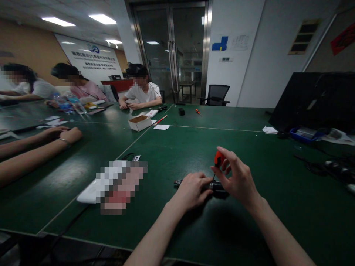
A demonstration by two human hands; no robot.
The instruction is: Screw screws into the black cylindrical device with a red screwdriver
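My left hand (194, 190) is closed over a small black device (219, 188) lying on the green table (194, 147), pinning it down. My right hand (238, 177) pinches the orange handle of a small screwdriver (219, 159) held upright, its thin shaft pointing down to the black device. Part of the device is hidden under both hands.
A blurred flat object (116, 184) lies to my left. A small open cardboard box (140, 122), papers and another orange screwdriver (198, 112) sit farther back. A black case (313, 99) and cables are at the right. Another person's forearms (36, 147) rest at the left; other people sit beyond.
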